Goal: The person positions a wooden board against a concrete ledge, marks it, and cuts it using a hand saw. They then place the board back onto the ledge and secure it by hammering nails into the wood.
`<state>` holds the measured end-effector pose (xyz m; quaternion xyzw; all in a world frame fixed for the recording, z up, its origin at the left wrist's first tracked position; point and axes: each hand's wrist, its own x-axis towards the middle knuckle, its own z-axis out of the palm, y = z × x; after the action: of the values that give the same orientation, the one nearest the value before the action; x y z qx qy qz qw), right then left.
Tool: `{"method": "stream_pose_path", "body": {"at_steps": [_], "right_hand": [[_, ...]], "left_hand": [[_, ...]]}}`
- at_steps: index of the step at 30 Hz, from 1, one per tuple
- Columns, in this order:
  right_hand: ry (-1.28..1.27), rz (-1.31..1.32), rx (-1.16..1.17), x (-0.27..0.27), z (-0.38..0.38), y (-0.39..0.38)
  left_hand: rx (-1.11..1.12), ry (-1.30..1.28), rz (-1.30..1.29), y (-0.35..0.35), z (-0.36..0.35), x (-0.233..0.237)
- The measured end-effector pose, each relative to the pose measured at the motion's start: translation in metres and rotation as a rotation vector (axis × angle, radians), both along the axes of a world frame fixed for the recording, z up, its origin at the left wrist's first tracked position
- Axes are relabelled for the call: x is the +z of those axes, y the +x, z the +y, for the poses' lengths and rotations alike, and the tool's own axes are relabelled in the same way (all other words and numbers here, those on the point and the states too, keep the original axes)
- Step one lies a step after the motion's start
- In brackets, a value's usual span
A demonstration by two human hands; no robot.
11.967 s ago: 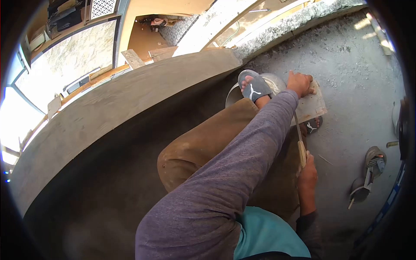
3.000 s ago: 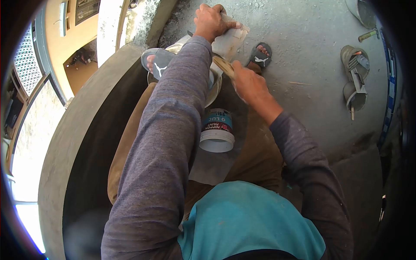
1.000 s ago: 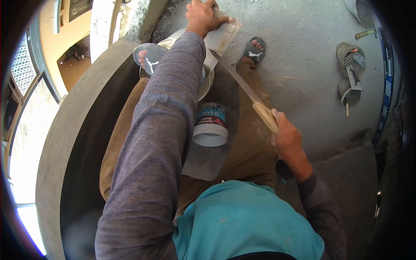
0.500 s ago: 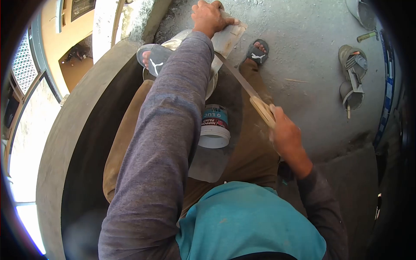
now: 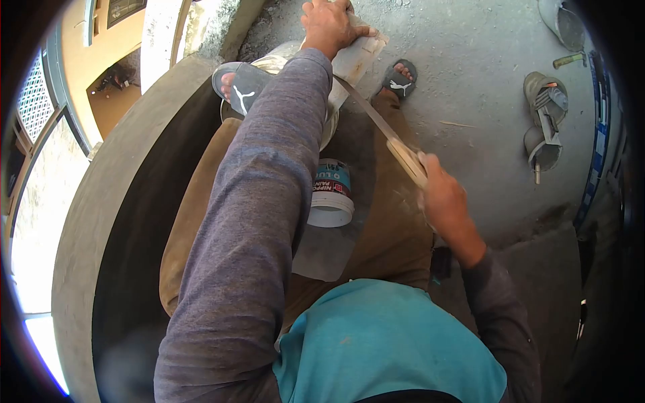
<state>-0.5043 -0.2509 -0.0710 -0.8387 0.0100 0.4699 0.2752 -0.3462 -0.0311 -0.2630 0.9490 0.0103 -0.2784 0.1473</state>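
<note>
My left hand [image 5: 327, 27] presses on a pale, flat board [image 5: 366, 55] at the top, its thumb along the upper face and its other fingers closed over the edge. In my right hand [image 5: 445, 201] is the wooden handle [image 5: 406, 161] of a saw. The long, thin metal blade [image 5: 368, 109] runs up and left to the board's lower edge, where my left sleeve hides part of it. The board rests over a whitish bundle or container [image 5: 331, 124], largely hidden by my left arm.
A Nippon Paint bucket [image 5: 332, 191] lies between my legs. Toolbags or trowel-like tools [image 5: 547, 117], a grey bucket [image 5: 561, 23] and a blue level-like bar [image 5: 598, 148] are at the right. A curved concrete ledge [image 5: 127, 148] runs along the left.
The board and my left hand have shifted slightly up and right. My right hand has moved a little with the saw, still holding it.
</note>
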Motion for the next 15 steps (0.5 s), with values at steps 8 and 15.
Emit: {"method": "stream_pose_path", "body": {"at_steps": [8, 15], "right_hand": [[0.021, 0.067, 0.096, -0.146, 0.086, 0.043], [0.03, -0.005, -0.04, -0.019, -0.008, -0.008]], "left_hand": [[-0.002, 0.009, -0.014, -0.002, 0.004, -0.013], [0.008, 0.029, 0.025, 0.002, -0.003, -0.004]]}}
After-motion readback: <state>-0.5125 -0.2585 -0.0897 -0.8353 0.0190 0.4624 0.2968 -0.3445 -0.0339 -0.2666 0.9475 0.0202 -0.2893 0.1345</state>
